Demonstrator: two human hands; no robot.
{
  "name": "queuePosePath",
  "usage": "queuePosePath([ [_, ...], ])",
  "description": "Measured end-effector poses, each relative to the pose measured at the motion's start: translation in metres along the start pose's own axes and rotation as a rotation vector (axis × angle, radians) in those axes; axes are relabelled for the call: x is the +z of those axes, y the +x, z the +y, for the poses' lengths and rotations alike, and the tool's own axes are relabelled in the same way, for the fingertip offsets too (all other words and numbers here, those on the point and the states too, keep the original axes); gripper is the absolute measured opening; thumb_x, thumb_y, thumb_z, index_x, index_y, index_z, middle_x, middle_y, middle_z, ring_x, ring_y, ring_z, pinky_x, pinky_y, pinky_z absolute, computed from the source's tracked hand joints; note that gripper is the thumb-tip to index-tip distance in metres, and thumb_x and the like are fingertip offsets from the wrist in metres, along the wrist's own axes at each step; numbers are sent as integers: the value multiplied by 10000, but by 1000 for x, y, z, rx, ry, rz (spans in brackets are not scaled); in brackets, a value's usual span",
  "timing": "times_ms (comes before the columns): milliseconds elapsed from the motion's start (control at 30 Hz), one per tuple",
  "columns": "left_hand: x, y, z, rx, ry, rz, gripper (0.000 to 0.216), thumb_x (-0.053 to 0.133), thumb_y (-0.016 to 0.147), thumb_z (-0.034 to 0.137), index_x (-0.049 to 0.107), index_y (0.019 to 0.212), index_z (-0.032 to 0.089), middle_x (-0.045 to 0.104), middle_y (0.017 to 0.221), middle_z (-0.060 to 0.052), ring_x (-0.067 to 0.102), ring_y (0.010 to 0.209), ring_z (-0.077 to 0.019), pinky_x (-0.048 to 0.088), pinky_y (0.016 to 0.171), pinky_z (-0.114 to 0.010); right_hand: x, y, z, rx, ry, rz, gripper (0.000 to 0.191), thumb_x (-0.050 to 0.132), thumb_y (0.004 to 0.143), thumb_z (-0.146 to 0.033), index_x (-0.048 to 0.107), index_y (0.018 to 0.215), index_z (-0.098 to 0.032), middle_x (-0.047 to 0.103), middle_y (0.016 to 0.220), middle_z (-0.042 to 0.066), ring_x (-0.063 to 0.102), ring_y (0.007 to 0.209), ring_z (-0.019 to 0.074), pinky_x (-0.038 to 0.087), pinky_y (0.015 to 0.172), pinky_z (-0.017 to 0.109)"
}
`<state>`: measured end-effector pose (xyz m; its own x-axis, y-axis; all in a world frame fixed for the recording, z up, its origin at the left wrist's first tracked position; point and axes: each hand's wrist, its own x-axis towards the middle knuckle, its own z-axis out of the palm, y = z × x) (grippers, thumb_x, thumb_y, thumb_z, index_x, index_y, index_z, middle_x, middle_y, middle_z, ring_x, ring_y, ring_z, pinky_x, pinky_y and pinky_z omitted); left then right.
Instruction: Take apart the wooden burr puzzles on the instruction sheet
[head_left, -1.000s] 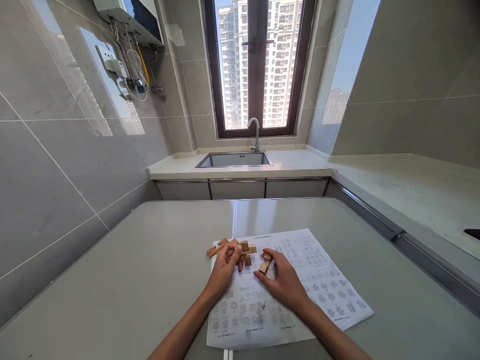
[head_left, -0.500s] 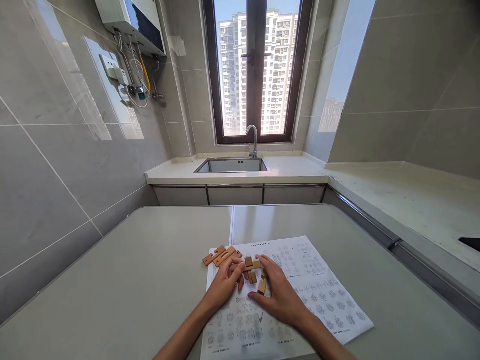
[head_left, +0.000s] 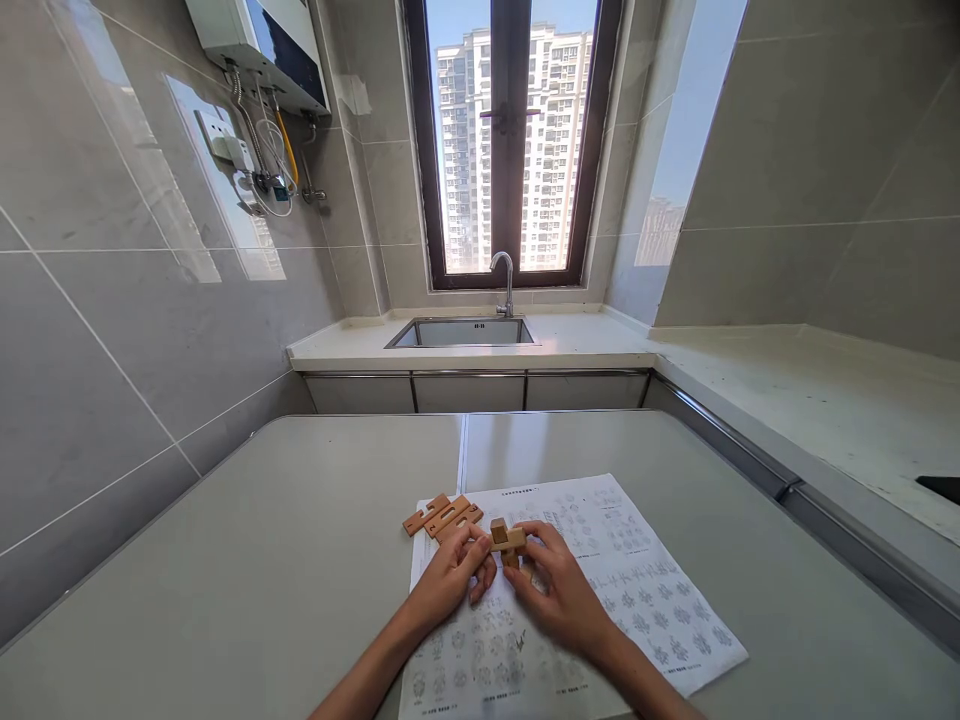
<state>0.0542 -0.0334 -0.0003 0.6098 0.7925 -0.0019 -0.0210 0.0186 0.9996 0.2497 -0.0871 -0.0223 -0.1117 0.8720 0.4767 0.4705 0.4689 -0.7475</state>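
A small cluster of interlocked wooden puzzle pieces [head_left: 508,540] sits between my two hands, with one darker block upright at its top. My left hand [head_left: 452,575] pinches the cluster's left end between thumb and curled fingers. On the other side my right hand [head_left: 556,585] grips it, thumb below and fingertips along the right edge. Part of a light wooden piece shows under the right fingers, mostly hidden. Just beyond my left hand lie several flat, reddish-brown notched wooden pieces [head_left: 448,514]. Beneath both hands is a printed sheet [head_left: 660,610] covered with small diagrams.
The paper rests on a pale table [head_left: 300,560] with a seam down its middle. Beyond the table's far edge, a counter [head_left: 585,335] holds a sink [head_left: 461,333] and faucet [head_left: 508,285]. Another counter [head_left: 840,400] runs along the right.
My right hand has closed in on the cluster, its thumb moving up to it. The light piece that stood visible under that hand is now mostly covered. My left hand keeps its pinch.
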Motion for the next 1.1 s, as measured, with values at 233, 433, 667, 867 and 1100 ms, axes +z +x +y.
queuePosePath([
  [233,0,-2,-4,-75,-91,-85,474,505,961,649,533,905,179,531,498,63,360,373,-86,289,441,-234,-4,-1,0,-34,-79,42,175,609,922,-168,651,1069,-253,615,1201,90,597,1120,271,512,974,427],
  [433,-1,-3,2,1,97,-19,450,484,991,614,534,841,193,479,480,73,363,391,-93,317,478,-236,-1,-2,-2,-51,-139,45,76,608,931,-182,615,985,-234,629,1103,88,597,1018,269,514,895,429],
  [667,0,-10,11,198,438,118,271,564,1003,439,610,917,186,655,694,-13,583,619,-158,451,648,-271,-2,-1,-11,-41,-129,-18,75,564,960,-185,609,989,-236,625,1026,71,583,966,259,500,874,431],
  [867,-7,-14,5,322,664,212,191,607,981,383,655,1027,204,692,797,-38,612,711,-189,471,682,-295,-2,-2,-10,-16,-147,-21,45,580,951,-203,586,913,-228,615,983,66,580,915,251,501,821,408],
  [1100,-3,-12,11,218,509,181,294,576,983,483,629,918,201,662,694,-26,599,638,-189,449,646,-300,-1,0,-10,-17,-97,-31,63,562,960,-189,589,920,-230,625,980,56,589,905,235,506,816,385],
])
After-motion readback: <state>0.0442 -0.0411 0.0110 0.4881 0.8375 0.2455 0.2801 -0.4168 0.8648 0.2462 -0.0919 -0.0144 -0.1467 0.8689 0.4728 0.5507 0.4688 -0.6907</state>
